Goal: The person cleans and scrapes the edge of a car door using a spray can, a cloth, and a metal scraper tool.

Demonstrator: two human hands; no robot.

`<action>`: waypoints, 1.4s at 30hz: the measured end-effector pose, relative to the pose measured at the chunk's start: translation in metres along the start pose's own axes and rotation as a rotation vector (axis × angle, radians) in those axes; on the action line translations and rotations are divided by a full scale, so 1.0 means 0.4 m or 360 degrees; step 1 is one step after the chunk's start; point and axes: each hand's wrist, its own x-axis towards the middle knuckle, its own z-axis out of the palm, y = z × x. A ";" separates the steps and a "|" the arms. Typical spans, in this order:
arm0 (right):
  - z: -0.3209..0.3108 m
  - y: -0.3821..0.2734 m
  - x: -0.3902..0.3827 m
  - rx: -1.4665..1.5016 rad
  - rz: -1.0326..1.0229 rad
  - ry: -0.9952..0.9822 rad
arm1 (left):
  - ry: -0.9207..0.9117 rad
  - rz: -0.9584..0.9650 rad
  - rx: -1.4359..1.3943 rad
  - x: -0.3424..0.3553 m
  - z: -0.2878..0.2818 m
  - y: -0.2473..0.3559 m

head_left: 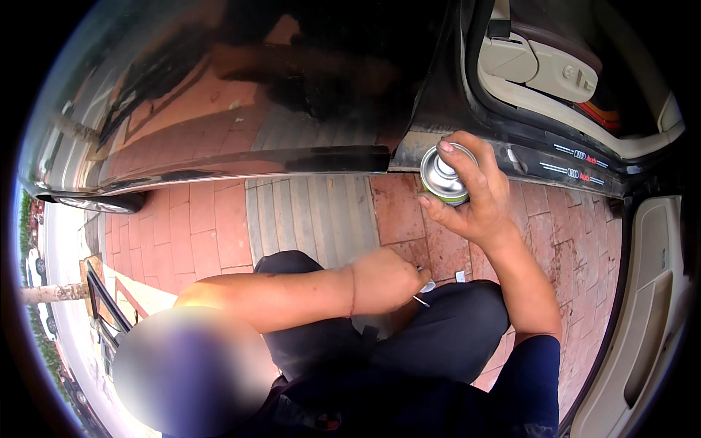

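My right hand (pixel 483 193) is wrapped round a silver-topped spray can (pixel 439 182) with a green band. Its index finger rests on the white nozzle (pixel 445 164). The can is held beside the dirty lower sill (pixel 418 148) of a black car. Closer to my body, my left hand (pixel 387 283) is closed in a fist above my knees. From it stick out a small round white piece (pixel 428 287), perhaps a cap, and a thin pale rod (pixel 421 300). The rest of what the left hand grips is hidden by its fingers.
A glossy black car panel (pixel 307 80) spans the far side. At right, the doorway shows a beige seat base (pixel 540 64), and an open door (pixel 650 292) stands beside me. Red paving (pixel 208 233) with a grey ribbed strip (pixel 314 212) lies below; a small white object (pixel 460 277) is near my knee.
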 end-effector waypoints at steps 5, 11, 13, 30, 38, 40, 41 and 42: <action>0.044 0.000 -0.039 -0.0048 0.0133 -0.0124 | 0.0049 0.0016 -0.0037 0.008 -0.023 0.008; 0.065 -0.011 -0.096 -0.0122 0.0293 -0.0440 | 0.0075 0.0017 -0.0022 0.004 -0.015 0.002; 0.065 -0.020 -0.117 -0.0142 0.0380 -0.0581 | 0.0018 -0.0011 -0.0015 0.004 -0.019 0.004; -0.098 -0.064 0.243 -0.0099 -0.0257 0.0309 | -0.0200 -0.0067 -0.0064 0.046 -0.006 -0.030; -0.228 -0.089 0.436 -0.0191 -0.0494 0.0413 | -0.0402 -0.0139 -0.0085 0.095 0.004 -0.041; -0.264 -0.106 0.486 -0.0219 -0.0523 0.0389 | -0.0348 -0.0104 -0.0099 0.101 0.007 -0.045; -0.268 -0.121 0.514 -0.0207 -0.0548 0.0385 | -0.0312 -0.0116 -0.0105 0.089 0.013 -0.055; -0.281 -0.129 0.539 -0.0214 -0.0577 0.0388 | -0.0289 -0.0093 -0.0117 0.083 0.023 -0.066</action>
